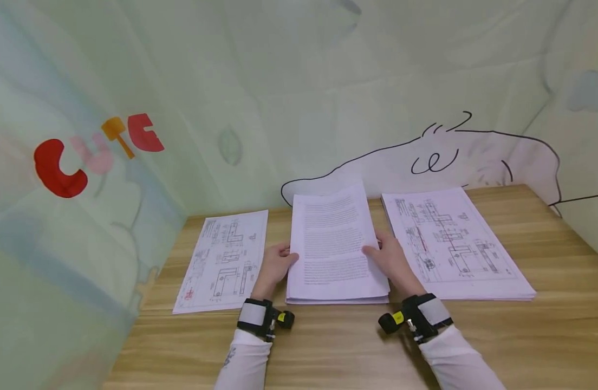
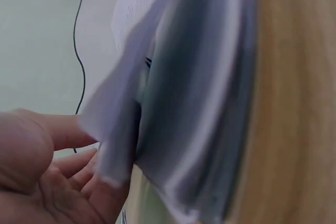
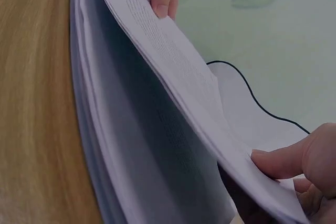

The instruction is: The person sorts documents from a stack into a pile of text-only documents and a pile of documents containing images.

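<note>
Several text-printed sheets (image 1: pixel 335 244) are lifted off a paper stack (image 3: pixel 89 77) in the middle of the table. My left hand (image 1: pixel 277 264) pinches their left edge, thumb on top and fingers beneath. On the opposite edge my right hand (image 1: pixel 390 261) pinches the same sheets, its thumb pressed on the printed face. In the right wrist view a dark gap separates the lifted sheets from the stack below. The left wrist view shows the left hand (image 2: pixel 58 166) at the bent, blurred edge of the sheets.
To the left lies a technical drawing sheet (image 1: pixel 226 265) on the wooden table (image 1: pixel 323 346). A thicker stack of drawings (image 1: pixel 455 244) sits at the right, close beside the right hand. Behind the table hangs a pale printed cloth (image 1: pixel 260 108).
</note>
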`<state>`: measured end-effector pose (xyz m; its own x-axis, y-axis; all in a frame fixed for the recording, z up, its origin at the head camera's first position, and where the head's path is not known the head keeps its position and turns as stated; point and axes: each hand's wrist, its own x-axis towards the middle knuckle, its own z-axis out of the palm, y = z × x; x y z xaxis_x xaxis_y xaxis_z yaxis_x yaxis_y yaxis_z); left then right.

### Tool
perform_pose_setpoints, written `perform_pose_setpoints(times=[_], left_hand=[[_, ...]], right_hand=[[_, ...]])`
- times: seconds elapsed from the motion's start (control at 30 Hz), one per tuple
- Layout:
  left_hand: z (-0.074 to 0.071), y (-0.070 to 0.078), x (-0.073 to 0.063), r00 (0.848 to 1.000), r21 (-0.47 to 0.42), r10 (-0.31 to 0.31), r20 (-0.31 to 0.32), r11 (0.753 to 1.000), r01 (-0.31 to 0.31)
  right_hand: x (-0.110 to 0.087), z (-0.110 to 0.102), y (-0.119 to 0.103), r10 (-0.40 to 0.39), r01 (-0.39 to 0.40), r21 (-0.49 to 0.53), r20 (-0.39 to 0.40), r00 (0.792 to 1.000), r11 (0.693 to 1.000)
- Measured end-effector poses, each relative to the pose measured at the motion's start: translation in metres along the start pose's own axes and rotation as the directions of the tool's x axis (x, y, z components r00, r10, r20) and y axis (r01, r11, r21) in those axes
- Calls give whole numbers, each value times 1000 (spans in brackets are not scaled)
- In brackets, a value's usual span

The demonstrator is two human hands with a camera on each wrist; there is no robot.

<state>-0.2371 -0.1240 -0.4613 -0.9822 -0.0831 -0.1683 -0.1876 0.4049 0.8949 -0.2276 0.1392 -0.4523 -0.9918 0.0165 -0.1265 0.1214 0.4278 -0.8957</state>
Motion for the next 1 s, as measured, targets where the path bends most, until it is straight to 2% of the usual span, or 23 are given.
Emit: perform_pose_setpoints(times=[0.17, 0.23, 0.33, 0.53, 0.63, 0.77, 0.9, 1.0], left_hand=[[2, -1, -4, 998, -48, -68, 1, 997, 68], [2, 0, -5, 997, -50, -77, -4, 996, 77], [1, -1, -6, 997, -21, -76, -16, 997, 76], [-1, -3, -4, 996, 68, -85, -24, 994, 86], [-1, -2, -4, 996, 117, -86, -6, 989, 86], [-2, 1, -5, 995, 152, -97, 22, 984, 93], [-12, 4, -11, 997, 154, -81, -1, 985, 80], [-25, 6, -17, 999, 169, -25, -30, 985, 30]], right_hand=[[3, -1, 8, 24, -25, -53, -8, 1000, 998], [4, -1, 10, 42, -43, -69, -21, 999, 997], [5, -1, 11, 51, -55, -91, -50, 997, 994], [5, 1, 12, 7, -17, -190, -55, 998, 982], [6, -2, 14, -18, -1, -248, -74, 997, 969], [6, -9, 14, -50, 14, -269, -129, 990, 963], [3, -8, 8, -99, 53, -258, -169, 981, 965], [0, -5, 2, -119, 79, -227, -169, 978, 971]])
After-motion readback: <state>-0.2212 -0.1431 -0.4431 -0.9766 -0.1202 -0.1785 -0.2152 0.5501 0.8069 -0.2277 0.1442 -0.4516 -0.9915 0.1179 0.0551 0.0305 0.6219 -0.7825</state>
